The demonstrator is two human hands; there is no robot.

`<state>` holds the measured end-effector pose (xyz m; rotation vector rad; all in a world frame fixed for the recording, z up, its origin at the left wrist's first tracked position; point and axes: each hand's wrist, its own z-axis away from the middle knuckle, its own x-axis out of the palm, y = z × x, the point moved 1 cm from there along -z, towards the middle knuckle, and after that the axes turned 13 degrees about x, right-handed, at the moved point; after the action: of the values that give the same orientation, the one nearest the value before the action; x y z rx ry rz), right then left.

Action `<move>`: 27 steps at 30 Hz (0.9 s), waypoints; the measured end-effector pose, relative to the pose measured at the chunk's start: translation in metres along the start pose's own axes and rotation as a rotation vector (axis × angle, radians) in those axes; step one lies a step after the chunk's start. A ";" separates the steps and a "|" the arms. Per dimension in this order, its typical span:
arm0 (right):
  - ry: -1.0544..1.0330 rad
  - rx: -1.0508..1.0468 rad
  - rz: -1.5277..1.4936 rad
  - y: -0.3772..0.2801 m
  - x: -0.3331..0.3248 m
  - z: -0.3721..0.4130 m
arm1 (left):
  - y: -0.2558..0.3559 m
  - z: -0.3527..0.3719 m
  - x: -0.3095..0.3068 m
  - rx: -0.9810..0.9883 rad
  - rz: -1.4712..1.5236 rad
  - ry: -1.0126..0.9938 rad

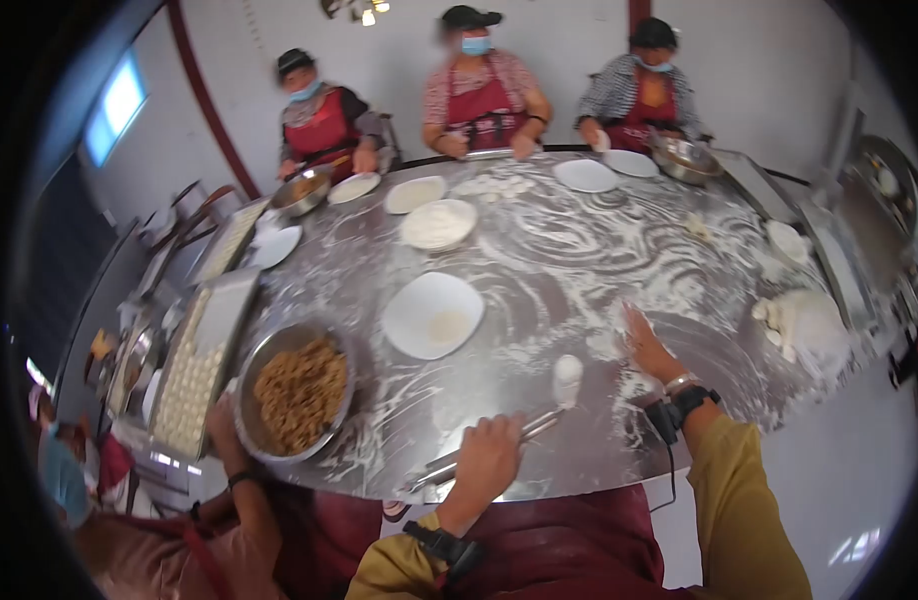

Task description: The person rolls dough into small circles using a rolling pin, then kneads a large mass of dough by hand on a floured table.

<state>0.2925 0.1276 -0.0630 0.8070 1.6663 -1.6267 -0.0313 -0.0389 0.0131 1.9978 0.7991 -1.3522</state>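
Closest is the left hand [489,455], curled shut round a thin rolling pin [539,425] near the table [539,260] edge. One dough lump [567,378] sits right at the rolling pin's far tip. My right hand [647,345] lies open and flat on the flour, holding nothing. Someone else's hand [221,420] touches the bowl [279,335] of filling [299,390]. I think the rolling pin could slip off the edge, because it lies so close. The dough lump might stick where flour is thin.
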 end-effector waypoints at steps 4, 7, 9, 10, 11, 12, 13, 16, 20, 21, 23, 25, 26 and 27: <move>-0.040 -0.173 0.119 -0.048 -0.015 0.039 | -0.012 0.004 0.009 0.036 0.082 -0.046; -0.052 -0.285 0.268 -0.077 -0.040 0.089 | -0.020 0.006 0.012 0.047 0.136 -0.113; -0.157 -0.311 0.282 -0.088 -0.046 0.122 | -0.020 0.003 0.007 0.051 0.175 -0.142; -0.235 -0.317 0.232 -0.094 -0.045 0.133 | -0.021 0.002 0.007 0.047 0.192 -0.156; -0.268 -0.353 0.356 -0.091 -0.039 0.136 | -0.021 0.002 0.007 0.041 0.192 -0.153; -0.297 -0.385 0.480 -0.086 -0.035 0.139 | -0.021 0.002 0.006 0.038 0.193 -0.152; -0.326 -0.415 0.600 -0.080 -0.031 0.140 | -0.020 0.003 0.007 0.036 0.194 -0.155; 0.077 -0.073 0.549 -0.053 -0.035 0.116 | -0.021 0.003 0.012 0.009 0.285 -0.134; 0.114 0.040 0.564 -0.050 -0.055 0.110 | -0.022 0.007 0.017 -0.020 0.286 -0.105; 0.108 0.036 0.507 -0.045 -0.056 0.112 | -0.022 0.005 0.015 -0.026 0.298 -0.091; 0.128 0.068 0.427 -0.013 -0.051 0.126 | -0.021 0.001 0.004 -0.036 0.307 -0.149; 0.194 0.119 0.309 0.019 -0.045 0.142 | -0.020 0.002 0.003 -0.045 0.314 -0.122; 0.235 0.143 0.217 0.033 -0.042 0.151 | -0.021 0.001 0.004 -0.039 0.309 -0.135; 0.275 0.169 0.126 0.042 -0.043 0.156 | -0.022 0.000 0.005 -0.031 0.306 -0.149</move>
<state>0.3581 -0.0265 -0.0537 1.2430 1.6362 -1.6412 -0.0464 -0.0241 0.0056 1.8790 0.4241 -1.2806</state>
